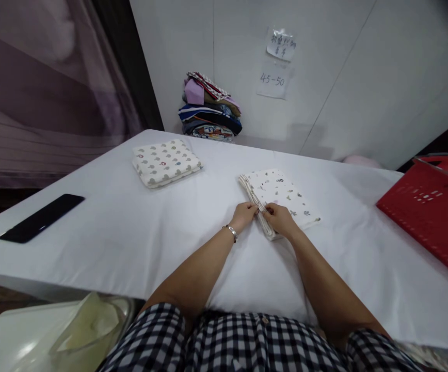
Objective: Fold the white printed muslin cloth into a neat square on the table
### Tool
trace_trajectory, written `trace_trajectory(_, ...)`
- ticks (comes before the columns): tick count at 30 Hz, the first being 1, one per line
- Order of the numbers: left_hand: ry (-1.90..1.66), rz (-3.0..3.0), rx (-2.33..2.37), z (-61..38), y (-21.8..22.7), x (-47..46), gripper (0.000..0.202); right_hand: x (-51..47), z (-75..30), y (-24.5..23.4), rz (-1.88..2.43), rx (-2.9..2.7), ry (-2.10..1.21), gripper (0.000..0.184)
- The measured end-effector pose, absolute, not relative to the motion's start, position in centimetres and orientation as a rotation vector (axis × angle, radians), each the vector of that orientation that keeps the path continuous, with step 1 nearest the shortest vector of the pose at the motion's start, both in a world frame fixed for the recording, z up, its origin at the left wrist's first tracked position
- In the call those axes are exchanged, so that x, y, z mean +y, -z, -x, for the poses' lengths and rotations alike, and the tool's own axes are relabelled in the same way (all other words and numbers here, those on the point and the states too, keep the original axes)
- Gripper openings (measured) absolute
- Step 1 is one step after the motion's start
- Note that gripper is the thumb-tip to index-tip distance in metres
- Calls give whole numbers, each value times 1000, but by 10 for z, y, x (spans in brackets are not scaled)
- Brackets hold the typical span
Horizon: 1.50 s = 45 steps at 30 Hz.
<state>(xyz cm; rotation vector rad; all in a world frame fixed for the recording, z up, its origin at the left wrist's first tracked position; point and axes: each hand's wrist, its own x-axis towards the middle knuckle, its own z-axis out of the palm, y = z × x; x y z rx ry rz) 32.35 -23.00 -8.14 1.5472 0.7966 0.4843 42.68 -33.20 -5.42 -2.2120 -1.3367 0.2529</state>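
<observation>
A folded white cloth with small printed figures [282, 194] lies on the white table [131, 243], a little right of the middle. My left hand [243, 214] has its fingers curled against the cloth's near left edge. My right hand [280, 218] pinches the same folded edge from the other side. A silver bracelet sits on my left wrist. A second folded cloth with grey printed shapes [165, 163] rests further back on the left, apart from both hands.
A black flat phone-like object [42, 217] lies near the table's left edge. A red plastic basket [433, 206] stands at the right. A pile of folded coloured fabrics [210, 111] sits against the back wall, under two paper notes [276, 64]. A pale container [53, 330] is at lower left.
</observation>
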Motion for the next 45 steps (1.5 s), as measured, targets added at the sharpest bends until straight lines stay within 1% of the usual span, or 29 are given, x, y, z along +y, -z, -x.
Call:
trace_trajectory(5,-487,-1567,792,-323,83,-230,17,-333,-427,53,2166,-1336,-312,17)
trace_trajectory(11,-505,-1570,792,-324,86,-230,16,-328,-419,52,2315,-1370,-188,15)
trace_trajectory(17,-511,-1573,804,-324,87,-230,14,-330,-419,57,2192,-1341,-130,19)
trace_trajectory(21,-507,-1565,811,-324,85,-231,13,-329,-415,56,2240,-1367,-161,18)
trace_trajectory(25,-488,-1505,810,-324,82,-232,12,-327,-411,53,2362,-1374,-137,25)
trace_trajectory(31,-462,-1417,813,-322,74,-229,14,-329,-419,55,2281,-1315,-212,15)
trace_trajectory(36,-505,-1367,967,-320,72,-225,7,-331,-423,59,2217,-1216,-221,18)
trace_trajectory(41,-462,-1479,929,-321,77,-225,17,-330,-423,63,2143,-1175,-229,21)
trace_trajectory(45,-445,-1590,902,-322,82,-227,16,-330,-423,62,2152,-1185,-210,19)
